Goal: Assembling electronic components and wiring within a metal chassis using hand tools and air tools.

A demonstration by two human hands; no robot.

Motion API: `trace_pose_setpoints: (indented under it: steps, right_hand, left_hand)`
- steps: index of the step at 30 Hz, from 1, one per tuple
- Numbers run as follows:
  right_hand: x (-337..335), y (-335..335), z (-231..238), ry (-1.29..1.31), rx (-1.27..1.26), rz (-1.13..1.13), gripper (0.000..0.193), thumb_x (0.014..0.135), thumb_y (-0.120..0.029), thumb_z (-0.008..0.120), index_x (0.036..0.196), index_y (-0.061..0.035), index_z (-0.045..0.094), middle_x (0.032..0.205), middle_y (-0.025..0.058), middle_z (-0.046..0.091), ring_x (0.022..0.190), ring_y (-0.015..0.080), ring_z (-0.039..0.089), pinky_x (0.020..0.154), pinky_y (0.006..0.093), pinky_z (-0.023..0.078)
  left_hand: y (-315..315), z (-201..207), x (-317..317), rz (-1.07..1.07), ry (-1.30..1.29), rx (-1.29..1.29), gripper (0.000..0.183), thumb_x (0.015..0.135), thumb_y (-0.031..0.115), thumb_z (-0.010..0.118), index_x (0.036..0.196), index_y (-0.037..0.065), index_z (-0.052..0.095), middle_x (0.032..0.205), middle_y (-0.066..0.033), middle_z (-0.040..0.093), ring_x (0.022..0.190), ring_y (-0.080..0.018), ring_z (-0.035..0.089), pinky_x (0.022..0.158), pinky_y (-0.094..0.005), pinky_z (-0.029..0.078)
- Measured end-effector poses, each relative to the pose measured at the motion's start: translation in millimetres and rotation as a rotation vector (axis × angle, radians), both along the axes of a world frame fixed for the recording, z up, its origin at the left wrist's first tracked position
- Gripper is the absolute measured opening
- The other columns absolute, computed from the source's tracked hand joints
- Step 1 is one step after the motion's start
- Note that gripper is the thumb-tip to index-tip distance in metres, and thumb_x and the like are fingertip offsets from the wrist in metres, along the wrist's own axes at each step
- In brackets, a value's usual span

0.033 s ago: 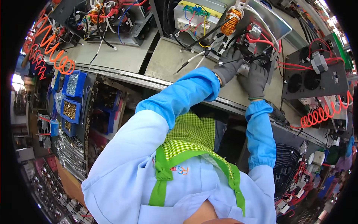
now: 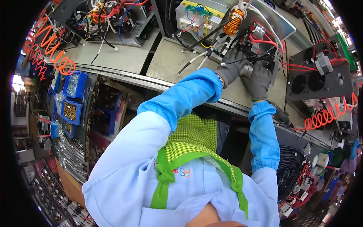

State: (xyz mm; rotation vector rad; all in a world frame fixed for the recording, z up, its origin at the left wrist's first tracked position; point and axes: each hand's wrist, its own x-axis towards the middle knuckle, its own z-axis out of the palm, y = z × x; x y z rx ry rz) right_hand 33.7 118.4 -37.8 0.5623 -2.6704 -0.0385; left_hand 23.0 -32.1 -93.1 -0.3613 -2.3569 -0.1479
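Observation:
In a dark grey glove, my left hand (image 2: 231,67) reaches over the near edge of an open metal chassis. Its fingers bend in among black and white cables, and their tips are hidden. My right hand (image 2: 259,80), gloved alike, is close beside it at the chassis's near right corner. Its fingers are bent together under black wires (image 2: 261,57); what they grip is too hidden to name. Just beyond the hands stand a copper-wound coil (image 2: 233,23) and a silvery cylindrical part (image 2: 258,31) with thick red wires. White-tipped cables (image 2: 197,58) stick out left of my left hand.
A similar wired assembly (image 2: 109,22) stands at the far left. On the right is a black panel with fans (image 2: 307,81). Coiled orange air hoses (image 2: 62,62) hang at left. Blue bins (image 2: 72,111) of small metal parts stand below the bench edge (image 2: 124,78).

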Motion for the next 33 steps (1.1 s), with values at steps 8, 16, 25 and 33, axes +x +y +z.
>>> trace_pose_setpoints:
  steps: [8, 16, 25, 33]
  right_hand:
    - [-6, 6, 1, -0.004, 0.020, 0.077, 0.066, 0.060, -0.045, 0.077, 0.110, -0.0098, 0.053, 0.103, 0.0089, 0.060, 0.099, 0.0263, 0.056, 0.097, 0.0463, 0.034]
    - [-26, 15, 24, -0.311, -0.129, 0.096, 0.057, 0.071, -0.056, 0.067, 0.102, -0.0080, 0.062, 0.095, 0.0147, 0.067, 0.095, 0.0303, 0.062, 0.089, 0.0414, 0.040]
    - [-54, 42, 13, -0.217, -0.436, 0.127, 0.043, 0.081, -0.030, 0.059, 0.114, -0.0044, 0.055, 0.113, 0.0216, 0.057, 0.105, 0.0381, 0.055, 0.090, 0.0434, 0.043]
    - [-56, 59, 17, -0.156, -0.449, -0.157, 0.090, 0.066, -0.040, 0.079, 0.133, 0.0042, 0.040, 0.126, 0.0247, 0.051, 0.113, 0.0364, 0.052, 0.097, 0.0439, 0.039]
  left_hand:
    - [-11, 30, -3, -0.103, -0.173, 0.015, 0.024, 0.079, 0.019, 0.052, 0.102, 0.016, 0.060, 0.095, -0.0051, 0.056, 0.093, -0.0237, 0.057, 0.077, -0.0414, 0.043]
    - [-11, 25, -17, -0.137, -0.142, -0.003, 0.018, 0.078, 0.019, 0.054, 0.095, 0.019, 0.060, 0.093, -0.0038, 0.057, 0.089, -0.0227, 0.059, 0.073, -0.0437, 0.043]
    - [-5, 7, -44, -0.042, -0.492, 0.017, 0.022, 0.078, 0.026, 0.058, 0.095, 0.016, 0.067, 0.103, -0.0072, 0.061, 0.100, -0.0249, 0.058, 0.084, -0.0429, 0.046]
    - [-13, 25, 25, -0.195, -0.230, 0.171, 0.043, 0.076, 0.025, 0.063, 0.116, 0.009, 0.056, 0.113, -0.0147, 0.055, 0.116, -0.0340, 0.049, 0.094, -0.0455, 0.042]
